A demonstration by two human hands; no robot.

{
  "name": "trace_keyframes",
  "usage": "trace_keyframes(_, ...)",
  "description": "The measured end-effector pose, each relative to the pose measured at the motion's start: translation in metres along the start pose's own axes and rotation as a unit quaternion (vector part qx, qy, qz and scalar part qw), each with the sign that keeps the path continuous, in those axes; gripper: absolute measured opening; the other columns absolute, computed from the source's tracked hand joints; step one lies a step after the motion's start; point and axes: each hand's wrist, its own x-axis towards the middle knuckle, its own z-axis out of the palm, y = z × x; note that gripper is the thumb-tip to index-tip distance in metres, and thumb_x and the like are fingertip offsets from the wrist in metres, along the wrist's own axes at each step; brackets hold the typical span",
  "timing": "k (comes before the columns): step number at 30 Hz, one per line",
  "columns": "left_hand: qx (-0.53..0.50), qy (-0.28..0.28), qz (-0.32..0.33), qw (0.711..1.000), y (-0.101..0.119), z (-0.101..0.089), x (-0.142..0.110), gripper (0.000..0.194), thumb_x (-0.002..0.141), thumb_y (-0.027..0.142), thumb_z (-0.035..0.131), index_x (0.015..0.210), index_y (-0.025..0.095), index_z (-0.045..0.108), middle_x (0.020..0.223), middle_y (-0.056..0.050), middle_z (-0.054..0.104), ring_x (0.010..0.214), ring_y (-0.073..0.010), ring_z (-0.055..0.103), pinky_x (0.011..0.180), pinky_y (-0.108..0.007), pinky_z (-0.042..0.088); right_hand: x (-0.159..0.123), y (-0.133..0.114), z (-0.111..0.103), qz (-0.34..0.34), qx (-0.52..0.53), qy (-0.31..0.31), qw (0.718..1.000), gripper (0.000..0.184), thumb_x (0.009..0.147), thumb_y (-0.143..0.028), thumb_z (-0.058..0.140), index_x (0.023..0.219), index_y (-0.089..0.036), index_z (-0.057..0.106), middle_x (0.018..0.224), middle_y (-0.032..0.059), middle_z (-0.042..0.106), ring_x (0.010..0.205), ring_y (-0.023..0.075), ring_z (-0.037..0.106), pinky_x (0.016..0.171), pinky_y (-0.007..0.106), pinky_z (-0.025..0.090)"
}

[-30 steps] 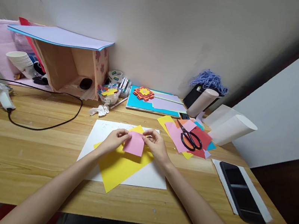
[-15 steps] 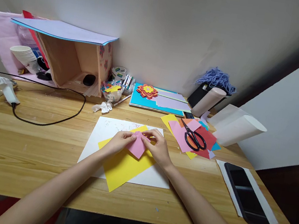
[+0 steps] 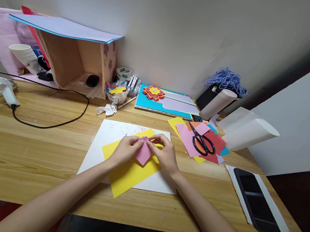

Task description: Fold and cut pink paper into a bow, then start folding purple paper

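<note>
Here's the left hand [image 3: 124, 151], thumb and fingers pinching the upper left of the pink paper [image 3: 143, 155]. And there's the paper, right between the hands, just beyond the thumb tips, one corner aimed back at the wearer, long axis seemingly running near to far. Over to the right hand [image 3: 166, 155]: thumb and fingertips closed on the upper right, neither hand clearly nearer. Beneath it all, the yellow sheet [image 3: 127, 176], askew on the white sheet [image 3: 93, 153]. Any writing? White sheet, faint marks at the far edge, unreadable. Tape roll [image 3: 124, 70], green-and-dark labels, too small to read. Far right, the phone [image 3: 259, 203], no brand showing.
</note>
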Motion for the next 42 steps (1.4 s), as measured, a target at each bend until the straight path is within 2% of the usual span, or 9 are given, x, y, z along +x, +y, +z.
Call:
trace_keyframes(7,0.014,0.015,0.017,1.000,0.000,0.003,-0.001,0.040,0.079,0.046,0.047,0.078,0.011,0.064,0.070,-0.003,0.060,0.063,-0.0139,0.048,0.056,-0.023,0.033,0.000,-0.002,0.001,0.002,-0.041,0.034,0.999,0.014,0.077,-0.033,0.060,0.078,-0.020,0.060,0.078,0.0026,0.061,0.066,0.0146,0.050,0.061,0.028,0.041)
trace_keyframes(12,0.031,0.029,0.031,0.999,-0.002,0.002,-0.001,0.039,0.080,0.045,0.046,0.075,0.011,0.063,0.067,-0.002,0.059,0.061,-0.0134,0.047,0.056,-0.023,0.033,-0.001,0.002,0.004,0.028,0.015,0.026,0.999,0.017,0.075,-0.035,0.061,0.076,-0.018,0.059,0.076,0.0034,0.061,0.067,0.0151,0.054,0.064,0.028,0.045)
trace_keyframes(15,0.024,0.025,0.034,0.999,-0.003,0.001,0.001,0.039,0.081,0.044,0.046,0.080,0.010,0.064,0.070,-0.003,0.061,0.062,-0.0140,0.048,0.057,-0.024,0.034,-0.001,0.005,0.005,0.037,0.028,0.023,0.999,0.016,0.075,-0.034,0.060,0.078,-0.018,0.059,0.077,0.0033,0.061,0.070,0.0155,0.056,0.066,0.029,0.046)
trace_keyframes(19,0.013,0.024,0.038,0.999,-0.004,0.000,0.002,0.039,0.080,0.044,0.046,0.083,0.010,0.065,0.073,-0.004,0.061,0.065,-0.0148,0.049,0.059,-0.024,0.034,0.001,0.007,0.004,0.041,0.005,0.034,0.999,0.015,0.073,-0.032,0.063,0.077,-0.018,0.060,0.079,0.0037,0.062,0.069,0.0156,0.055,0.066,0.029,0.044)
trace_keyframes(27,0.011,0.045,0.048,0.998,-0.002,-0.002,0.002,0.036,0.079,0.044,0.048,0.076,0.012,0.064,0.070,-0.002,0.060,0.067,-0.0147,0.047,0.061,-0.024,0.034,0.004,0.007,-0.001,0.036,-0.014,0.030,0.999,0.013,0.074,-0.031,0.062,0.077,-0.019,0.060,0.080,0.0028,0.061,0.071,0.0154,0.053,0.065,0.028,0.042)
trace_keyframes(34,-0.004,0.041,0.040,0.998,-0.001,-0.003,0.001,0.039,0.078,0.045,0.049,0.084,0.011,0.067,0.080,-0.004,0.065,0.072,-0.0170,0.051,0.066,-0.024,0.036,0.006,0.006,-0.004,0.039,-0.020,0.045,0.998,0.015,0.074,-0.032,0.062,0.080,-0.019,0.059,0.082,0.0031,0.061,0.070,0.0150,0.050,0.065,0.028,0.041)
trace_keyframes(37,-0.005,0.037,0.034,0.999,-0.002,-0.003,0.002,0.041,0.078,0.046,0.050,0.087,0.011,0.067,0.082,-0.005,0.065,0.074,-0.0176,0.051,0.066,-0.025,0.036,0.007,0.005,-0.005,0.032,-0.028,0.033,0.999,0.014,0.074,-0.033,0.060,0.075,-0.019,0.060,0.078,0.0030,0.061,0.067,0.0151,0.048,0.063,0.028,0.039)
trace_keyframes(42,-0.005,0.030,0.026,0.999,-0.003,-0.003,0.004,0.042,0.078,0.047,0.049,0.088,0.010,0.067,0.081,-0.005,0.065,0.072,-0.0170,0.051,0.064,-0.025,0.036,0.006,0.004,-0.004,0.031,-0.014,0.019,0.999,0.015,0.074,-0.033,0.060,0.080,-0.019,0.061,0.077,0.0029,0.061,0.067,0.0151,0.049,0.062,0.028,0.040)
